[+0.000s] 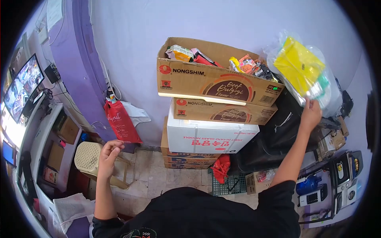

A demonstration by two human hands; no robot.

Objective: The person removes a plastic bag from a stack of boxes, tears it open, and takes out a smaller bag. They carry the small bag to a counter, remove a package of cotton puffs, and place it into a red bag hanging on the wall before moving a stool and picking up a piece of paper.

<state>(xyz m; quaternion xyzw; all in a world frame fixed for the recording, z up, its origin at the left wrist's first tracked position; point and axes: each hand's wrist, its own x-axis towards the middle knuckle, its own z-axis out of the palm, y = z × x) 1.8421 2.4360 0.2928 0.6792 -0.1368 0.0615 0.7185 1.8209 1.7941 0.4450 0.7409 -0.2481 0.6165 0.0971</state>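
My right hand (310,112) is raised to the right and grips the lower edge of a clear plastic bag (303,69) holding yellow and green packets. The bag hangs next to the open top Nongshim box (206,81), which is filled with snack packets. My left hand (109,152) hangs free over the floor at the left, fingers loosely curled, holding nothing. It is nearest to a cream plastic stool (90,158).
The top box rests on a stack of cartons, including a white noodle carton (206,137). A red bag (121,121) hangs on the purple wall. Black bags (274,139) sit at right of the stack. A monitor (22,85) and shelves are far left; devices lie at lower right.
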